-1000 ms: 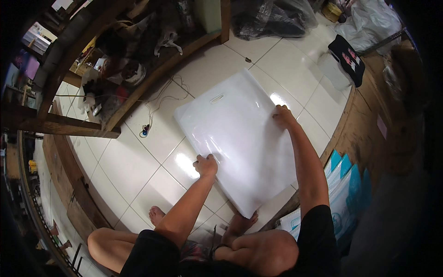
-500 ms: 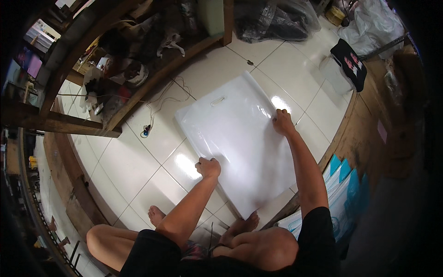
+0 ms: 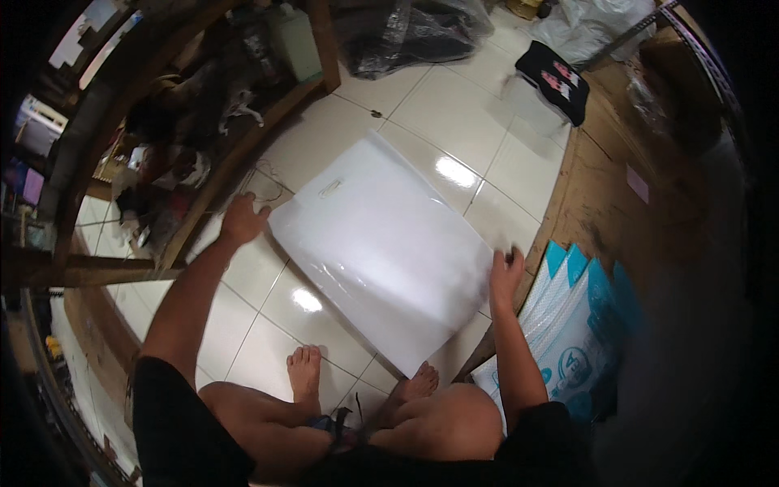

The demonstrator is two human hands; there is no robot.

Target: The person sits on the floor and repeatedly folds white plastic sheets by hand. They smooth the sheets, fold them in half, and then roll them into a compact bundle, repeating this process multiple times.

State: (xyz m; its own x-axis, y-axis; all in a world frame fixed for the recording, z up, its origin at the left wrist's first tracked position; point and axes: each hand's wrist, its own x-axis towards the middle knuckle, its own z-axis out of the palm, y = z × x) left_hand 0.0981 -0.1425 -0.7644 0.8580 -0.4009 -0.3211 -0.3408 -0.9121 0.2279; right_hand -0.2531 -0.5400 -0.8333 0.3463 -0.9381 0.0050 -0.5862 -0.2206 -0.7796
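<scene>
A white plastic bag [image 3: 381, 243] with a cut-out handle slot lies flat and slanted on the tiled floor before me. Its slot end points away to the left, and I cannot tell if it is one bag or a stack. By its far left corner is my left hand [image 3: 241, 221], fingers apart and nothing visible in them; whether the thumb touches the edge is unclear. My right hand [image 3: 506, 280] is at the right corner, with fingers bent and a gap between thumb and forefinger. The near corner of the bag lies by my bare foot [image 3: 420, 383].
A wooden shelf [image 3: 243, 158] full of clutter stands at the left. Blue and white printed packages [image 3: 560, 341] lie at the right beside a brown board [image 3: 596, 195]. Farther off are a clear tub [image 3: 531, 105] with a black cloth on it and dark plastic-wrapped goods [image 3: 414, 36].
My left hand has let go of the bag's near left edge and moved forward to the far left corner. My right hand has come back toward me along the right side. The whole view has shifted.
</scene>
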